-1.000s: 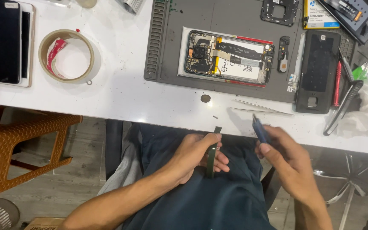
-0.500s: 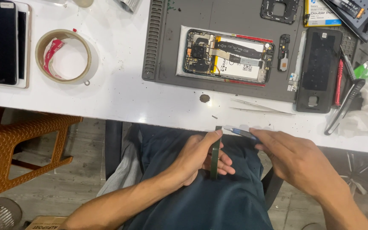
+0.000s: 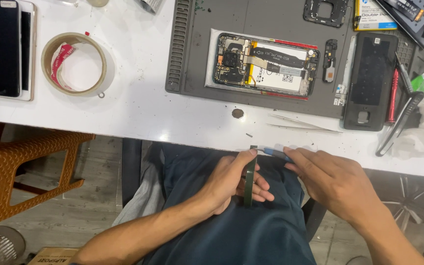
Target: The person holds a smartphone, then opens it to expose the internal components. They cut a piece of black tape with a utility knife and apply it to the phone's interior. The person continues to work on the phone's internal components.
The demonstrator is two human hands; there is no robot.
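My left hand (image 3: 234, 181) grips a thin dark phone panel (image 3: 250, 181) held on edge over my lap, just below the table's front edge. My right hand (image 3: 327, 179) pinches a small blue pry tool (image 3: 276, 153) whose tip rests at the panel's upper end. On the grey work mat (image 3: 192, 59) lies an opened phone (image 3: 263, 64) with its circuit board and battery showing. A black back cover (image 3: 371, 81) lies to its right.
A roll of tape (image 3: 77, 64) and two phones (image 3: 3, 49) lie on the white table (image 3: 143, 113) at left. Metal tweezers (image 3: 303, 122) rest near the front edge. Hand tools (image 3: 401, 115) lie at right. An orange stool (image 3: 23, 169) stands left of my chair.
My right hand has swung the blue tool down from upright and moved left, bringing its tip to the top of the panel. My left hand has kept its hold.
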